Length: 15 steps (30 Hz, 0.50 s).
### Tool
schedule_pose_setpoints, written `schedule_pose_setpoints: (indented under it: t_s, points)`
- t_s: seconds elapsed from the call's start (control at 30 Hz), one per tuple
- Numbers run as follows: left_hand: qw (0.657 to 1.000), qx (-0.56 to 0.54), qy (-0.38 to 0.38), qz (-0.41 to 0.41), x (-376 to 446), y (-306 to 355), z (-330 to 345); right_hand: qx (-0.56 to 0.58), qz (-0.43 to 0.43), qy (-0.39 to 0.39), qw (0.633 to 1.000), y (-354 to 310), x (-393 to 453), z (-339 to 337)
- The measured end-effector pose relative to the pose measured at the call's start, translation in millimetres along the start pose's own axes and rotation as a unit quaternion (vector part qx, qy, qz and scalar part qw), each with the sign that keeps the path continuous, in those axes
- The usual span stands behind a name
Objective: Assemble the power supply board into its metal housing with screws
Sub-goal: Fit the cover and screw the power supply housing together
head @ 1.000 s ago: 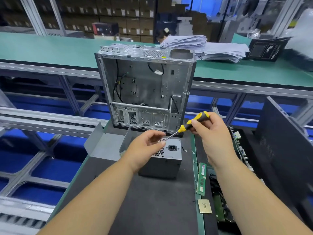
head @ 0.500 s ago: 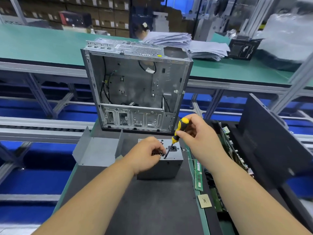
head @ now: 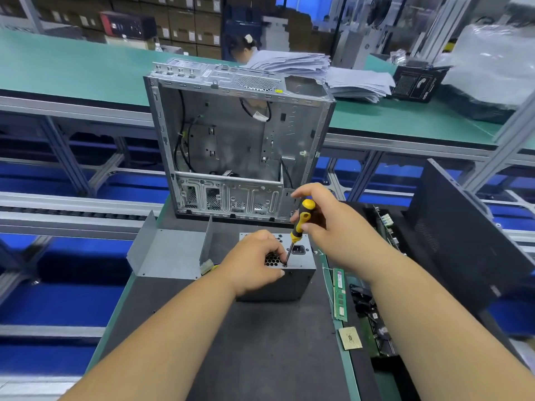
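The screwdriver (head: 301, 224) is gripped in the right hand (head: 327, 224), shaft nearly upright with its tip set at the PSU's (head: 301, 277) near top edge, right beside the left hand's (head: 254, 264) curled fingers; a screw being pinched there can't be made out. The PSU is sat on the dark bench (head: 260, 342) mat. Behind it an open PC case (head: 240, 140) is stood upright, with a green conveyor and stacked boxes farther back.

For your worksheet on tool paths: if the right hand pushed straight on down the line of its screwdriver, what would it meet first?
The right hand would drive the screwdriver into the power supply top, at a screw spot beside the left hand; its tip already seems to touch there, though depth is unclear.
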<state>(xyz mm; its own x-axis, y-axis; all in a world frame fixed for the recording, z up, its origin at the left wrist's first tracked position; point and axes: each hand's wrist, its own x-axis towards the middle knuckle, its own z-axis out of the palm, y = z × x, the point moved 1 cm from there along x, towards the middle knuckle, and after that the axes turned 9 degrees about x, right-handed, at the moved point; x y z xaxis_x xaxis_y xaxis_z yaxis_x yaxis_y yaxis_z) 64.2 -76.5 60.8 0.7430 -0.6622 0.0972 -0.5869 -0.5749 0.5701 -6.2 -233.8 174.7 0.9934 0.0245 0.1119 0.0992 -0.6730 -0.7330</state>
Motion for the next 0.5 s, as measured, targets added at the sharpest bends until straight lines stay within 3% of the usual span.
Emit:
schedule_pose_setpoints:
  t_s: [0.13, 0.37, 0.5]
  points:
    - [1.0, 0.002, 0.006, -0.01, 0, 2, 1, -0.037, 0.007, -0.017, 0.999, -1, 4, -3]
    - [1.0, -0.001, 0.006, -0.018, 1, 2, 2, -0.112, -0.003, 0.069, 0.991, 6, 8, 3]
    - [0.999, -0.031, 0.029, -0.034, 2, 3, 5, -0.133, 0.007, 0.073, 0.988, 5, 9, 11]
